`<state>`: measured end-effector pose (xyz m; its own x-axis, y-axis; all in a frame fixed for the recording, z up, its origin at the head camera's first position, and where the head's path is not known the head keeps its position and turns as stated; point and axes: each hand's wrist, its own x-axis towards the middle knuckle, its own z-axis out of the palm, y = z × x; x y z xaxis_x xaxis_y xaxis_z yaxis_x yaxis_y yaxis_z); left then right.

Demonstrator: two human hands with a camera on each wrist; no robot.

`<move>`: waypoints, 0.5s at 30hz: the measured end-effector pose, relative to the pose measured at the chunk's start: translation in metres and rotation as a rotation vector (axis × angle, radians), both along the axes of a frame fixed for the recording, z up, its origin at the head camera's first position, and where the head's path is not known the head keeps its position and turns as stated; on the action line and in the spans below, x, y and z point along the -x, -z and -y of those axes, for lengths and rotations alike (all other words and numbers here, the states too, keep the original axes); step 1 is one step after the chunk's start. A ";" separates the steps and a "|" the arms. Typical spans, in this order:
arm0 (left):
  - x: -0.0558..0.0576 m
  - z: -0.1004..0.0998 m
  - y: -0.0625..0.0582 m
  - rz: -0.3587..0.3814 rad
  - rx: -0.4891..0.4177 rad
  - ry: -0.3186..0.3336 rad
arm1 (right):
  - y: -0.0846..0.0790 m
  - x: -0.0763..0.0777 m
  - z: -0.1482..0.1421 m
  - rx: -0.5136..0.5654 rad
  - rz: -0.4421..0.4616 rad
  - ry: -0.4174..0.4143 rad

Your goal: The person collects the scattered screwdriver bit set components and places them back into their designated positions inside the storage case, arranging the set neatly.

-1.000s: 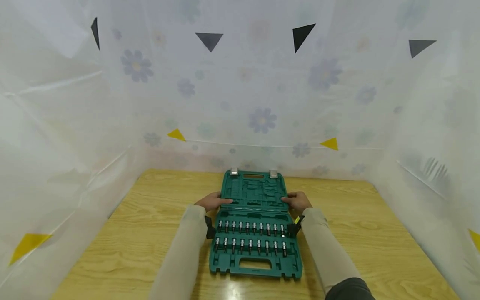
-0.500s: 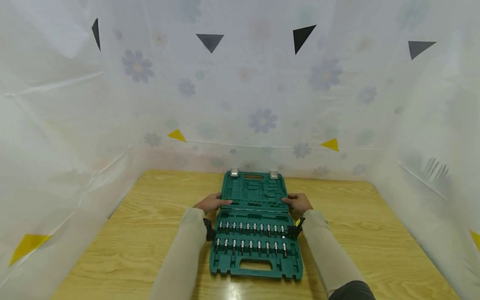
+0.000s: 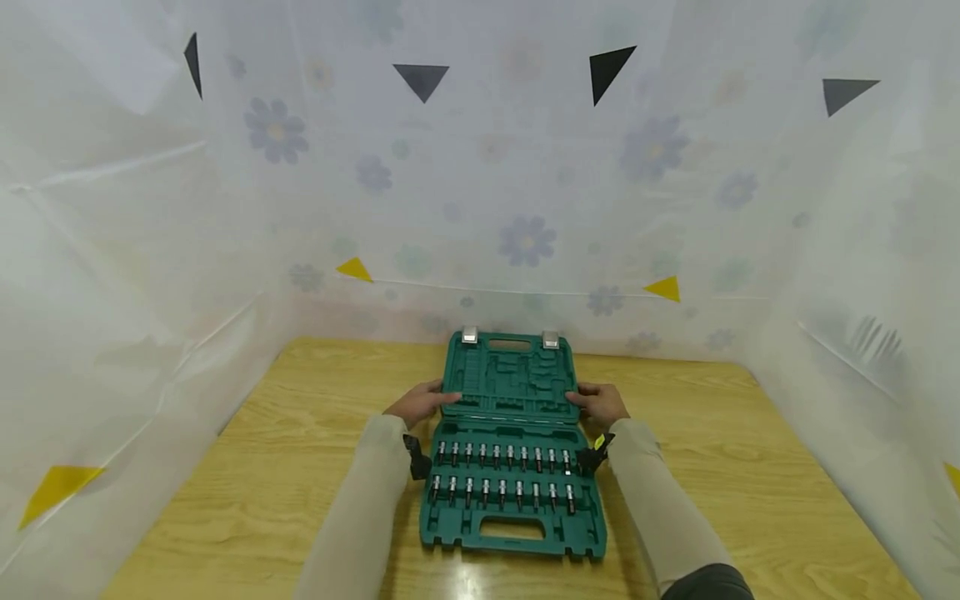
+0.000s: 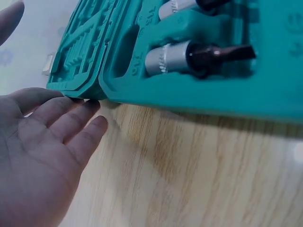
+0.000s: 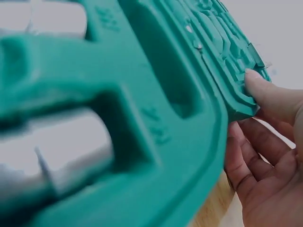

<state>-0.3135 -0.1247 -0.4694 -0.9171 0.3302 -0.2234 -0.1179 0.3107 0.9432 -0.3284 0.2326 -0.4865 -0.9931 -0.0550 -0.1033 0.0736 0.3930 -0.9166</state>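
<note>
A green bit socket case lies unfolded, its lid tilted slightly up at the back. Two rows of silver bit sockets sit in the base. At the lid's left edge is my left hand; its fairly straight fingers touch the underside, and the thumb stands apart from the lid in the left wrist view. My right hand pinches the lid's right edge, thumb on the inner face and fingers curled beneath.
The case rests on a wood-grain table. Behind it hangs a pale flowered curtain, with similar sheeting at both sides. Two metal latches are on the lid's far edge.
The lid's far edge has risen slightly, with both hands staying at its sides. The base and its sockets have stayed in place.
</note>
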 end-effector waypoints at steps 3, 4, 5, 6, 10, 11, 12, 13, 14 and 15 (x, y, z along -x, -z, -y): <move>-0.002 0.001 -0.001 -0.005 0.006 -0.018 | -0.001 -0.001 -0.002 0.008 0.005 0.015; -0.002 0.002 -0.001 -0.003 -0.001 -0.026 | 0.000 -0.001 -0.002 0.008 0.003 0.018; -0.003 0.002 -0.001 -0.009 -0.002 -0.028 | 0.000 -0.002 -0.003 0.006 0.000 0.018; -0.003 0.002 -0.001 -0.013 -0.006 -0.033 | 0.000 -0.002 -0.004 0.008 -0.007 0.019; -0.003 0.003 -0.003 -0.045 -0.014 -0.059 | -0.001 -0.003 -0.005 0.019 -0.040 0.034; -0.003 0.003 -0.004 -0.055 -0.006 -0.069 | -0.001 -0.003 -0.005 0.027 -0.047 0.037; -0.003 0.004 -0.006 -0.067 0.002 -0.077 | -0.001 -0.003 -0.005 0.042 -0.049 0.044; -0.004 0.004 -0.007 -0.078 0.010 -0.084 | -0.001 -0.002 -0.005 0.054 -0.050 0.049; -0.005 0.004 -0.009 -0.093 0.018 -0.089 | -0.001 -0.003 -0.005 0.068 -0.049 0.053; -0.006 0.003 -0.011 -0.100 0.021 -0.097 | -0.001 -0.003 -0.004 0.079 -0.049 0.056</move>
<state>-0.3073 -0.1277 -0.4587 -0.9625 0.2355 -0.1348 -0.0535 0.3224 0.9451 -0.3258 0.2370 -0.4857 -0.9986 -0.0054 -0.0517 0.0474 0.3161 -0.9475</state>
